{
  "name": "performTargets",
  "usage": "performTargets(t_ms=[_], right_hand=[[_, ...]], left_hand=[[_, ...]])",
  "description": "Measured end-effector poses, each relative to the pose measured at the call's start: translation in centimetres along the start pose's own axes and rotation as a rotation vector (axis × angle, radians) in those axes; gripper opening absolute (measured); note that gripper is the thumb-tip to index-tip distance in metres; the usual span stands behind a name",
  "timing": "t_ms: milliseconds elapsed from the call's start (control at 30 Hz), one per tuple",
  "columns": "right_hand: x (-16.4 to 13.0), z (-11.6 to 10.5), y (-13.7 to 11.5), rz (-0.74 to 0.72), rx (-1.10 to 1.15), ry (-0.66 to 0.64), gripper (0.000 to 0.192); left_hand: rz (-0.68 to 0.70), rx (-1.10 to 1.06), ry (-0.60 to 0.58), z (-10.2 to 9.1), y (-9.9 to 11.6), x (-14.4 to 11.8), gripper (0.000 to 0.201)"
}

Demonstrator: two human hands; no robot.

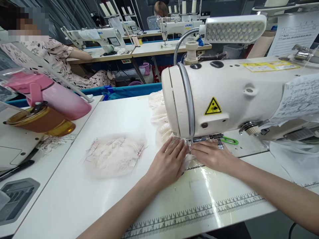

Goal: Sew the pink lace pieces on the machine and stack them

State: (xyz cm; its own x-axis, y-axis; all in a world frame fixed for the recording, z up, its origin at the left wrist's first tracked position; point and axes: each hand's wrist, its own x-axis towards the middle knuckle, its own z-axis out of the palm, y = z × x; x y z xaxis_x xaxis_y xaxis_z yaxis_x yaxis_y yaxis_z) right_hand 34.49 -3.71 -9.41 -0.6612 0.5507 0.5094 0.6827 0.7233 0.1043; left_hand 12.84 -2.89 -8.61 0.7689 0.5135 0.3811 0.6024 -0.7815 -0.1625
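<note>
Pale, sheer lace-like fabric (159, 113) runs under the head of a white sewing machine (219, 96) and bunches behind it. My left hand (170, 159) lies flat on this fabric just left of the presser foot area, fingers stretched forward and side by side. On the other side, my right hand (213, 154) rests with fingers extended toward the needle area, its fingertips at the fabric's edge; a ring shows on one finger. The needle itself is hidden by the machine head. A bright green tool (229, 140) lies on the bed behind my right hand.
Left of my hands lies a pile of pale fabric (114, 156) with red threads. A pink bottle (59, 96) and an amber cup (42, 121) stand farther left. A ruler strip (194, 215) marks the front edge. Another person (57, 56) sits beyond.
</note>
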Motion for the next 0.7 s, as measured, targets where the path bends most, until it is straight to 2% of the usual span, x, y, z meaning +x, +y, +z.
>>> performTargets(t_ms=[500,700], right_hand=[[0.16,-0.64,0.43,-0.016,-0.234,0.115,0.019],[0.16,-0.74,0.56,0.005,-0.286,0.104,0.018]], left_hand=[[-0.022,-0.035,-0.026,-0.33,0.44,0.14,0.042],[-0.048,-0.040,-0.050,-0.29,0.41,0.10,0.043]])
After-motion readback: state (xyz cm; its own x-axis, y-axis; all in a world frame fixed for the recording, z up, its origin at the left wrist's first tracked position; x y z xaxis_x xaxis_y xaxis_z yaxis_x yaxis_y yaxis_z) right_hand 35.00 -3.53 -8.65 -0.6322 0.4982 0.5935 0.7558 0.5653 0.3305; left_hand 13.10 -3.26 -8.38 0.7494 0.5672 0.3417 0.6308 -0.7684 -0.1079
